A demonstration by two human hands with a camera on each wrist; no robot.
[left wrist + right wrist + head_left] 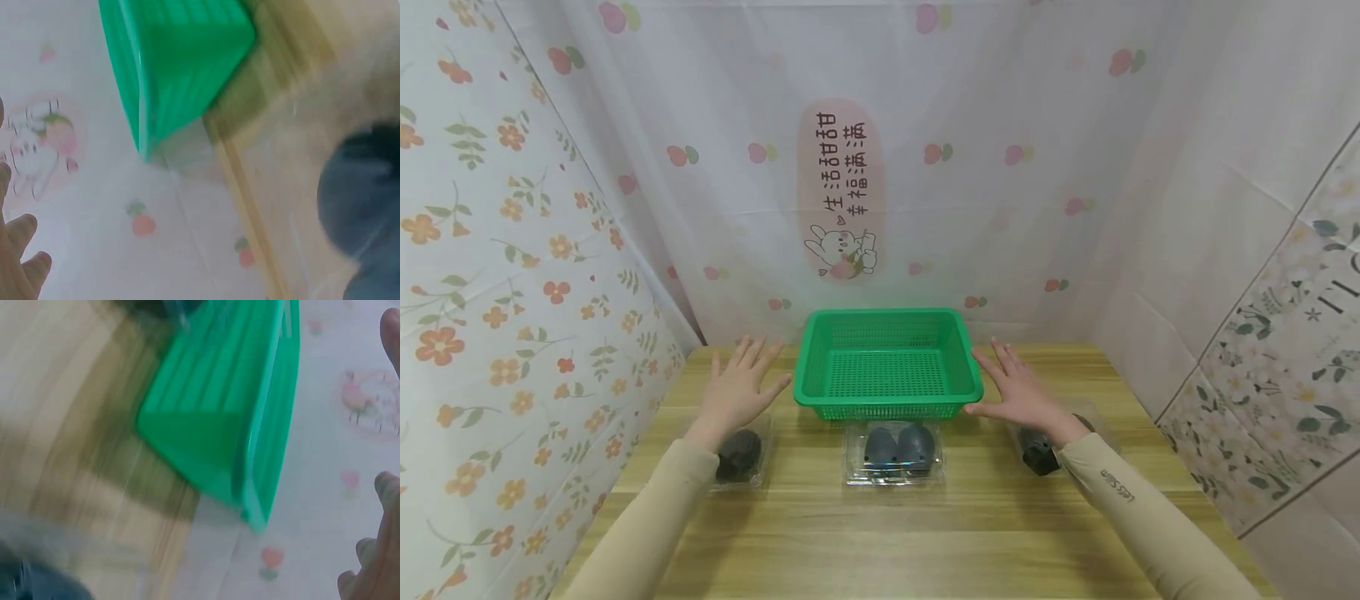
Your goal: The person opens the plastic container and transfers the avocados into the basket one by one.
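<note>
A green perforated plastic basket [886,373] sits at the back middle of the wooden table. My left hand [737,396] is held out to its left with the fingers spread, holding nothing. On the other side, my right hand [1018,393] has its fingers spread too and grips nothing; its fingertips look close to the basket's rim, but I cannot tell whether they touch. Under the left wrist lies a clear plastic box with a dark rounded thing [740,454]. Beneath the right wrist, a similar box with dark things [1039,454] is partly hidden.
In front of the basket stands a clear plastic box [891,479] holding dark grey rounded things [916,446] of unclear kind. A printed white curtain [1000,233] hangs behind the wooden table [925,542], with flowered cloth [512,317] on the left side.
</note>
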